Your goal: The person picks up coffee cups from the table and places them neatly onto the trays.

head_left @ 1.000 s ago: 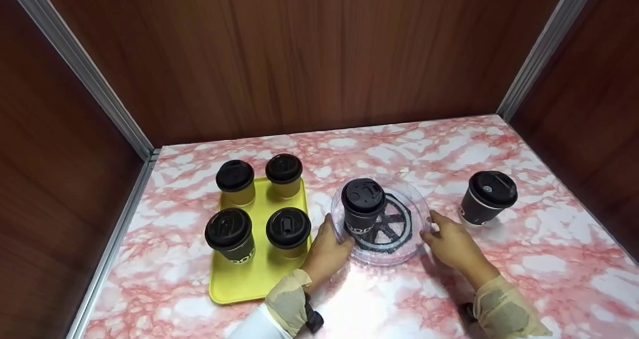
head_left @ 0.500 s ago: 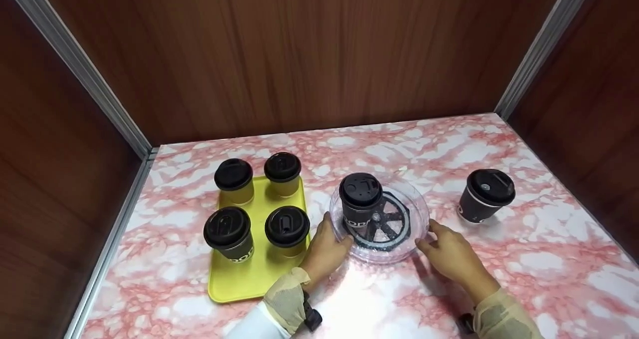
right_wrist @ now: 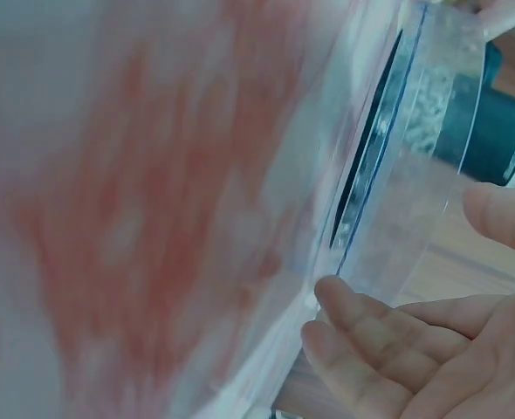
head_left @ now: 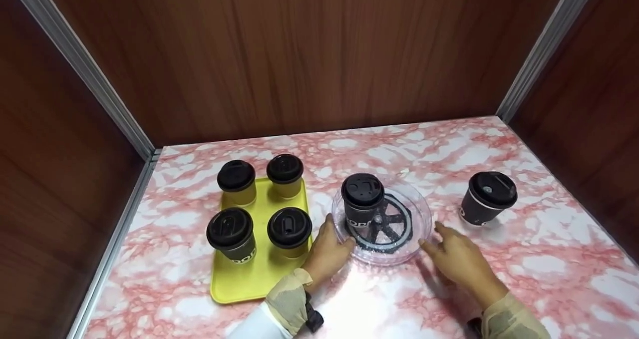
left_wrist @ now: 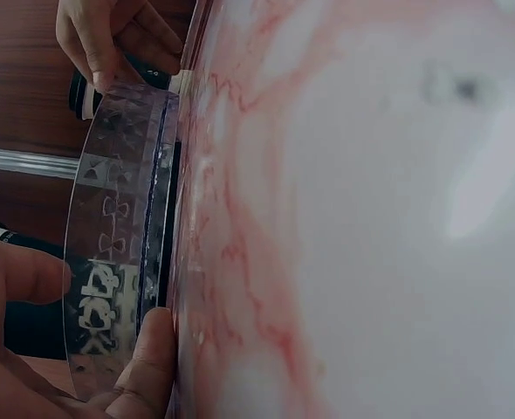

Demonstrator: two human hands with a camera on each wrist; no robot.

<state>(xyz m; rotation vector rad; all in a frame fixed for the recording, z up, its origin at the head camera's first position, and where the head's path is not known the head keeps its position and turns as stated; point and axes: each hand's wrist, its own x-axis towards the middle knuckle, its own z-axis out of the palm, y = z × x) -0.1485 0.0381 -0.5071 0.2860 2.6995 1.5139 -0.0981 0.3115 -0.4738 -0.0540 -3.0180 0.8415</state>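
A clear round turntable (head_left: 384, 259) with a black spoked base lies on the table. One black-lidded paper coffee cup (head_left: 363, 199) stands upright on its left part. My left hand (head_left: 327, 251) holds the turntable's left rim; in the left wrist view its thumb (left_wrist: 35, 272) is at the upper edge and a finger (left_wrist: 148, 362) lies low along the wall. At the front right of the rim my right hand (head_left: 459, 259) is spread, fingers loose and gripping nothing. In the right wrist view its fingertips are close to the wall (right_wrist: 397, 218); contact is unclear.
A yellow tray (head_left: 244, 291) at the left bears several lidded cups, the nearest black cup (head_left: 232, 234) among them. Another black cup (head_left: 486, 199) stands beyond my right hand. Brown wood-look panels (head_left: 319, 59) enclose the marbled table (head_left: 379, 304).
The cup on the turntable has shifted slightly away from me. My right hand has slid along the rim toward me and loosened its fingers. The left hand stays at the rim.
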